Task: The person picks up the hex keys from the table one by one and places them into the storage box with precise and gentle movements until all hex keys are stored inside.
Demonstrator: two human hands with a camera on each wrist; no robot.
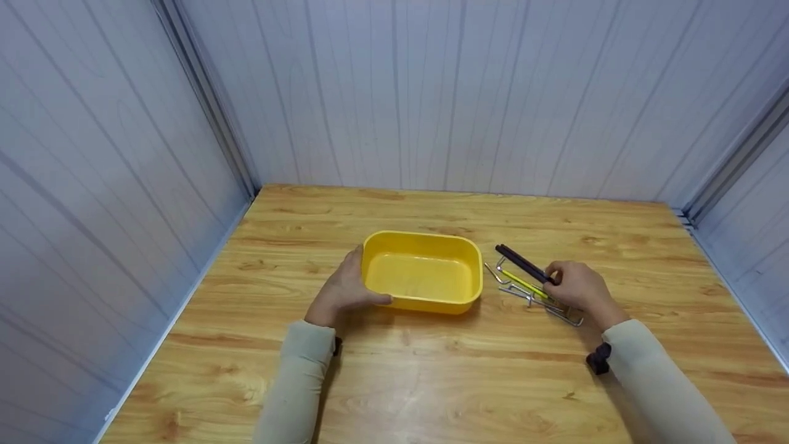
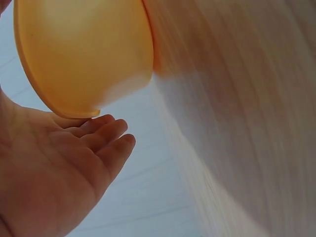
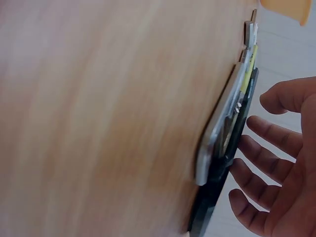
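Note:
A yellow plastic basin [image 1: 425, 271] sits on the wooden table. Around its left end is my left hand [image 1: 351, 287], thumb along the front rim and fingers at the left wall. In the left wrist view, the basin's rim [image 2: 32, 81] lies against the hand [image 2: 59, 158], whose fingers are extended. To the basin's right is a loose pile of silver L-shaped hex keys [image 1: 564, 317], a yellow bar [image 1: 524, 283] and dark straight bars [image 1: 521, 262]. My right hand [image 1: 579, 285] is over the near end of the dark bars. The right wrist view shows its fingers [image 3: 266, 158] spread beside the pile.
White panel walls [image 1: 431, 92] close off the back and both sides of the table [image 1: 400, 382]. A dark band [image 1: 599, 359] is on the right wrist. Part of the basin [image 3: 289, 10] shows beyond the pile in the right wrist view.

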